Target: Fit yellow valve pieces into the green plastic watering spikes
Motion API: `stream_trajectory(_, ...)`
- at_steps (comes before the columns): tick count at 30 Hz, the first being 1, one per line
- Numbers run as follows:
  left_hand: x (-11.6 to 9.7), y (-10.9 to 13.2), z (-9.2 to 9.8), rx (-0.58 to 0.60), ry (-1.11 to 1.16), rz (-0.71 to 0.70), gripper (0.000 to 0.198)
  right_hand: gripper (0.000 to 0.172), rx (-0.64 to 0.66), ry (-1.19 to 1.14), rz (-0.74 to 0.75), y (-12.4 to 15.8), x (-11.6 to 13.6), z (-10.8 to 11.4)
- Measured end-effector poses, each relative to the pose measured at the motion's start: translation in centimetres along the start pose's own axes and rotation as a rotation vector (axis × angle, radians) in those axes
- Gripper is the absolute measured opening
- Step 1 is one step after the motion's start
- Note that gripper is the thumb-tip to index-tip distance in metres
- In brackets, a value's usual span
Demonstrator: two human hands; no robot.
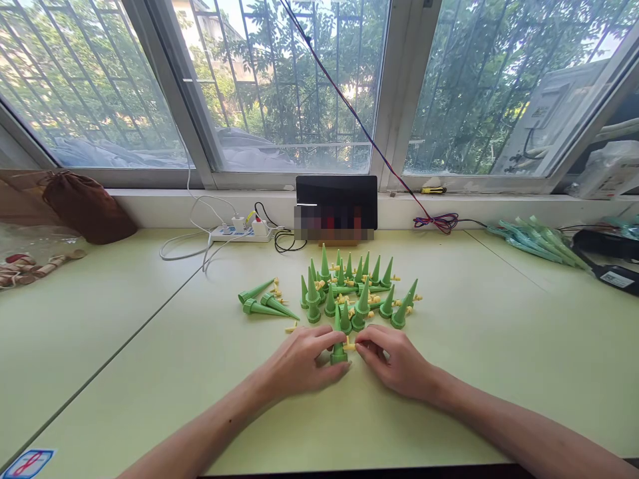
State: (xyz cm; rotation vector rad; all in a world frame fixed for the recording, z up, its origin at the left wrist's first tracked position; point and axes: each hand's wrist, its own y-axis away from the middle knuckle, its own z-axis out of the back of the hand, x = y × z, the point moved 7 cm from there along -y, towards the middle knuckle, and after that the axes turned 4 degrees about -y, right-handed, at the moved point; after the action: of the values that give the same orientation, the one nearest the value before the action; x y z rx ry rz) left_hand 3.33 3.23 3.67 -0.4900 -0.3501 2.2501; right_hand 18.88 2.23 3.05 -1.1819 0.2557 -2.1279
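Note:
Near the front of the table my left hand point(310, 356) is closed around a green plant watering spike point(339, 357), which stands upright on its wide end. A small yellow valve point(349, 344) juts out from the spike's right side. My right hand point(392, 359) pinches that valve between thumb and fingers. Just beyond my hands stands a cluster of similar green spikes point(363, 299), most upright with yellow valves on them. To the left several loose spikes point(269, 308) lie on their sides, with small yellow valves point(291, 328) beside them.
A dark tablet point(337, 199) stands at the back by the window. Left of it lies a power strip point(242, 233) with cables. A brown pouch point(90, 206) sits at the far left, green-blue plastic packets point(539, 245) at the right. A yellow cutter point(432, 190) rests on the sill.

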Motion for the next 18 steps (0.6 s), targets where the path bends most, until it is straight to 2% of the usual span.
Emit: stream_trajectory(18, 0.08, 0.04, -0.03, 0.023, 0.002, 0.001, 0.025, 0.014, 0.000, 0.001, 0.008, -0.11, -0.04, -0.01)
